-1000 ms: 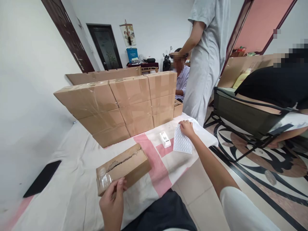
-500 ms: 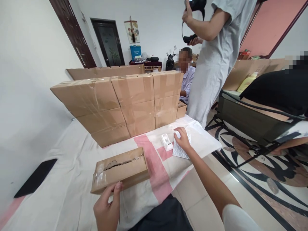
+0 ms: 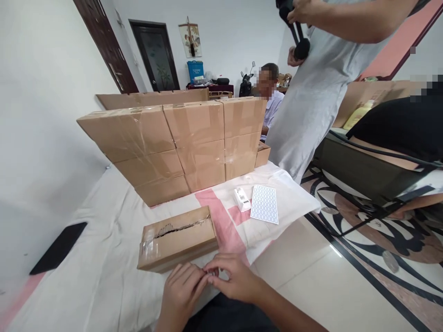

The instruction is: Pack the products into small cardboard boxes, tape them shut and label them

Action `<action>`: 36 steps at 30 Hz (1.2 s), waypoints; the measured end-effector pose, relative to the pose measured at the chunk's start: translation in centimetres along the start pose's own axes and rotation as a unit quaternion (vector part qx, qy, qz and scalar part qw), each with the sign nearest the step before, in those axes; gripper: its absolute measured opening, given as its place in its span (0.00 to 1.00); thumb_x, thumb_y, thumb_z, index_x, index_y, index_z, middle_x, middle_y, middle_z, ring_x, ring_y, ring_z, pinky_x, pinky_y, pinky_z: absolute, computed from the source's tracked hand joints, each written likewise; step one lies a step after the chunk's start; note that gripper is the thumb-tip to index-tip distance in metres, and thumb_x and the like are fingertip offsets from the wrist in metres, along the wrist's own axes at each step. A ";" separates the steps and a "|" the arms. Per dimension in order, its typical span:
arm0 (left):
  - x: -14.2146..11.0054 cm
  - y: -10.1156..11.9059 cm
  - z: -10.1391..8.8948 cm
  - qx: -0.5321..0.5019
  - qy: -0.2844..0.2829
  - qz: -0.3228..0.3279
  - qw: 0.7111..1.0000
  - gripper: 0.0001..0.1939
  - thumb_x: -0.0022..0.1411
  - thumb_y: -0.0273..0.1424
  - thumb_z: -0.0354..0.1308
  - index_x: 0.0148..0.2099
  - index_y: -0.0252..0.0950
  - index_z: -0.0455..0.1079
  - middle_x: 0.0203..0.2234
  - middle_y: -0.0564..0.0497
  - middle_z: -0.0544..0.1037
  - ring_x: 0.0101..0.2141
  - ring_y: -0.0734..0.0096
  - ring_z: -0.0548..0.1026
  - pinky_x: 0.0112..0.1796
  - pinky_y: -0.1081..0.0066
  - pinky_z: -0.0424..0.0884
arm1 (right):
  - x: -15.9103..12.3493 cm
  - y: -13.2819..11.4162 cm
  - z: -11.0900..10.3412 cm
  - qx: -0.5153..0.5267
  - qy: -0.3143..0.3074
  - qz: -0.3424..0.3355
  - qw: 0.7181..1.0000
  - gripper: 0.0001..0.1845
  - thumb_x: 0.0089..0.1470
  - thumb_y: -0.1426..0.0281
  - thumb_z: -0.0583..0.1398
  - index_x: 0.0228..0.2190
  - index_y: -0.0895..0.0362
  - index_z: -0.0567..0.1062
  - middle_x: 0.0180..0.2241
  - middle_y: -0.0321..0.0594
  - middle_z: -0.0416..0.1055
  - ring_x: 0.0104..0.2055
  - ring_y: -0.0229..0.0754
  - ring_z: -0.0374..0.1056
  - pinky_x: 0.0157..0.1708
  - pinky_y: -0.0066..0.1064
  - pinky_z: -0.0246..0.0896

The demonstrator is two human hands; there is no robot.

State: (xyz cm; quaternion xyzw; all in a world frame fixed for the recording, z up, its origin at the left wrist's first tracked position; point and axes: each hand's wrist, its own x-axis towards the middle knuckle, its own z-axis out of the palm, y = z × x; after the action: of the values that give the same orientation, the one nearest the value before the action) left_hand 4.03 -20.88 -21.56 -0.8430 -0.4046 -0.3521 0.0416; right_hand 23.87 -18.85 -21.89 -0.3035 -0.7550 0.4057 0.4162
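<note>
My left hand [image 3: 182, 288] and my right hand [image 3: 232, 278] meet just in front of a cardboard box [image 3: 180, 237], their fingertips pinched together. Something small and pale shows between the fingers, too small to name. The box lies on the cloth with a ragged torn slit along its top and clear tape at its left end. Beyond my right hand, a white tape dispenser [image 3: 242, 199] rests on the cloth, with a sheet of blue-bordered labels [image 3: 265, 204] beside it.
Taped cardboard boxes [image 3: 199, 145] stand stacked along the back of the cloth-covered table [image 3: 114, 258]. A flat black object [image 3: 58, 249] lies at the left. A standing person in grey [image 3: 311, 101] holds a black device. Another person sits behind the boxes; a dark-framed cot [image 3: 360, 170] is at right.
My right hand has drawn back from the label sheet to join my left hand, which has shifted right. The standing person has moved right with the black device.
</note>
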 end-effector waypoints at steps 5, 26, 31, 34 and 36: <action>-0.1 -0.6 -0.5 -0.018 -0.074 0.044 0.996 0.16 0.74 0.34 0.52 0.31 0.39 0.68 0.22 0.56 0.73 0.24 0.71 0.71 0.29 0.68 0.60 | -1.7 2.1 2.0 0.156 0.023 0.182 0.971 0.05 0.54 0.70 0.65 0.32 0.58 0.81 0.29 0.39 0.78 0.32 0.39 0.70 0.34 0.29 0.62; -0.6 -7.9 -2.5 0.187 0.210 -0.197 0.939 0.20 0.72 0.39 0.49 0.55 0.35 0.76 0.50 0.35 0.78 0.54 0.47 0.73 0.57 0.43 0.63 | 4.1 7.3 -4.1 0.037 0.213 0.138 0.966 0.16 0.70 0.63 0.53 0.31 0.55 0.71 0.26 0.34 0.71 0.27 0.37 0.67 0.31 0.29 0.59; -0.3 -7.3 -1.3 0.183 0.245 -0.222 0.926 0.20 0.74 0.38 0.46 0.53 0.37 0.78 0.50 0.37 0.80 0.57 0.48 0.71 0.59 0.42 0.63 | 5.2 8.5 -2.6 -0.013 0.183 0.102 0.978 0.13 0.70 0.66 0.53 0.34 0.55 0.74 0.31 0.37 0.75 0.32 0.39 0.71 0.36 0.30 0.61; 0.0 -7.0 -1.2 0.207 0.243 -0.230 0.919 0.21 0.74 0.38 0.45 0.50 0.35 0.79 0.46 0.38 0.82 0.56 0.50 0.73 0.58 0.44 0.68 | 5.0 8.7 -1.9 -0.038 0.178 0.080 0.980 0.13 0.71 0.66 0.52 0.37 0.55 0.75 0.35 0.41 0.77 0.36 0.41 0.72 0.40 0.31 0.63; 0.1 -7.0 -1.3 0.209 0.239 -0.229 0.920 0.22 0.74 0.38 0.45 0.49 0.34 0.79 0.45 0.38 0.83 0.55 0.51 0.75 0.57 0.45 0.69 | 4.9 8.6 -1.6 -0.057 0.171 0.070 0.981 0.14 0.71 0.65 0.52 0.39 0.55 0.76 0.37 0.43 0.78 0.39 0.42 0.73 0.43 0.34 0.64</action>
State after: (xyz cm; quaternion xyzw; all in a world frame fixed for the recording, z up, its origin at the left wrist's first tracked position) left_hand -1.60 -16.54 -22.03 -0.5898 -0.6291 -0.4506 0.2308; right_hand 23.98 -10.19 -26.89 -0.4439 -0.6712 0.3328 0.4916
